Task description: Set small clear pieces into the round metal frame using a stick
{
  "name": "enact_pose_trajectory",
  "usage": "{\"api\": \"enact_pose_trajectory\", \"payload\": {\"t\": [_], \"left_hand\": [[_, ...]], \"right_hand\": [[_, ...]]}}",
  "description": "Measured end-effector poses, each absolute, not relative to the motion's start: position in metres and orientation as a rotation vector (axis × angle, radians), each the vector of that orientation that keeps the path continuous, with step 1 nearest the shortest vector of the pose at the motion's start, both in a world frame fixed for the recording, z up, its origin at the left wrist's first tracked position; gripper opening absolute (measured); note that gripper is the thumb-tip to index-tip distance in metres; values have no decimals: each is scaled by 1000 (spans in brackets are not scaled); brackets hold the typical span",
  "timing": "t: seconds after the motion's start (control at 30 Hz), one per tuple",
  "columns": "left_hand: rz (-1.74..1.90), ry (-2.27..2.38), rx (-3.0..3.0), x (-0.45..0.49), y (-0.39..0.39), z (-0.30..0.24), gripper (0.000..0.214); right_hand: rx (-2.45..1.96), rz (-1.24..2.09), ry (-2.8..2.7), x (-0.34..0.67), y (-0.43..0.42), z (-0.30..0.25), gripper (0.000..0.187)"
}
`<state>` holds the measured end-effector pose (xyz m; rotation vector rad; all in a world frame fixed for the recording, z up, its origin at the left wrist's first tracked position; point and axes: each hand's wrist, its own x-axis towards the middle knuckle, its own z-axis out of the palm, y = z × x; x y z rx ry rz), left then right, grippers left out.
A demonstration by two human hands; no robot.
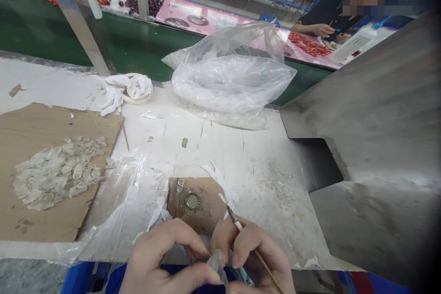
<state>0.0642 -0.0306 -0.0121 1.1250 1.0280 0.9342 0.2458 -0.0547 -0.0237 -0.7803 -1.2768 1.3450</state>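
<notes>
My left hand (168, 257) pinches a small translucent plastic piece (216, 262) at the table's front edge. Closed around a thin paintbrush (234, 218), my right hand (255, 257) also has its fingertips against that piece. The brush tip points up and away, toward the left. Just beyond my hands lies a small stained cardboard piece (208, 193), bearing a bottle cap (192, 201) and one small clear piece (179, 185). On the left, a heap of clear plastic pieces (62, 172) rests on a larger cardboard sheet (51, 124).
A big clear plastic bag (234, 82) stands at the back. White cloth (119, 89) lies on a round dish. Metal panels (372, 115) wall the right side. Beyond a green belt (138, 41), a co-worker's hand (322, 31) is near red pieces (306, 43).
</notes>
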Motion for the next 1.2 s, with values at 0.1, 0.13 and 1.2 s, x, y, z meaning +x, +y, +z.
{"api": "enact_pose_trajectory", "payload": {"t": [0.1, 0.13, 1.2], "left_hand": [[1065, 895, 1506, 60, -27, -20, 22], [1097, 857, 1609, 60, -25, -21, 26], [1086, 622, 1781, 56, -25, -34, 18]], "right_hand": [[-706, 1467, -1079, 237, -55, -26, 24], [-685, 1501, -1039, 235, -55, -25, 26], [-803, 1510, -1084, 237, -57, -27, 34]]}}
